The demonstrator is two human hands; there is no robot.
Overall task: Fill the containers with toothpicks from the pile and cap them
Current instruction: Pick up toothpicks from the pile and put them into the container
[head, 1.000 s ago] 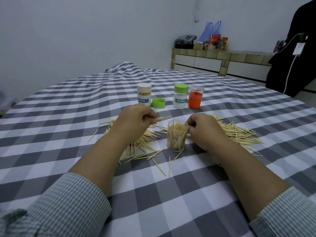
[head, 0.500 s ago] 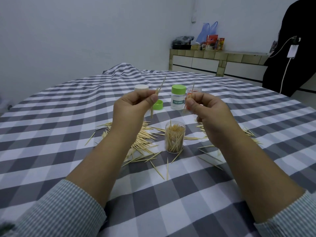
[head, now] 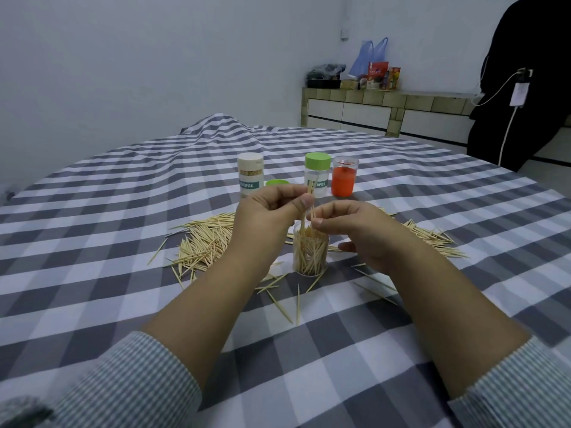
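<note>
Lying scattered on the checked tablecloth (head: 92,211), toothpick pile (head: 200,245); pinching upright toothpicks (head: 309,196), left hand (head: 265,217); standing uncapped and part-filled between both hands, clear container (head: 310,254); pinching further toothpicks over its mouth, right hand (head: 361,230).

Both my forearms reach forward from striped cuffs pushed up near the elbows, bare from there to the wrists, and they converge toward the middle. My left hand (head: 265,214) is raised with its back toward me, thumb pressed against the forefinger in a pinch grip, the other fingers curled in beneath. My right hand (head: 355,223) sits just beside it and a little lower, thumb and forefinger tips also pinched together, pointing toward the left hand. Its remaining fingers are loosely bent, one fingertip showing below the palm.
</note>
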